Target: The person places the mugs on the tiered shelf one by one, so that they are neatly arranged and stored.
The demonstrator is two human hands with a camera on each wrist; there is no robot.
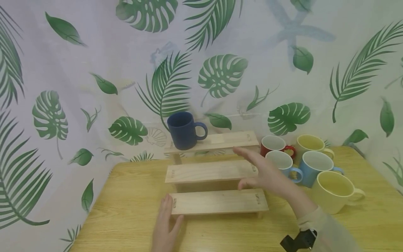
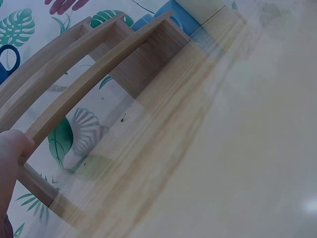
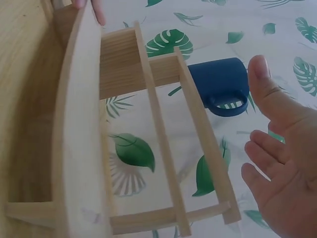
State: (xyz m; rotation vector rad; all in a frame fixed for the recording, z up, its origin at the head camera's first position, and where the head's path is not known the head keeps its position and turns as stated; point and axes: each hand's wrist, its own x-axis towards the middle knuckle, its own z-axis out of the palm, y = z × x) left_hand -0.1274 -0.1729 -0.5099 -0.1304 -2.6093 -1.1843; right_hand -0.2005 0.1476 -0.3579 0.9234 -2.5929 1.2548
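Note:
A three-step wooden rack stands on the table. A dark blue mug sits at the left end of its top step. My left hand rests on the table with the fingers straight, touching the left end of the lowest step. My right hand hovers open over the right end of the middle step, holding nothing.
Several mugs stand right of the rack: a red one, a pale yellow one, two light blue ones and a large yellow one. A leaf-print cloth hangs behind the wooden table.

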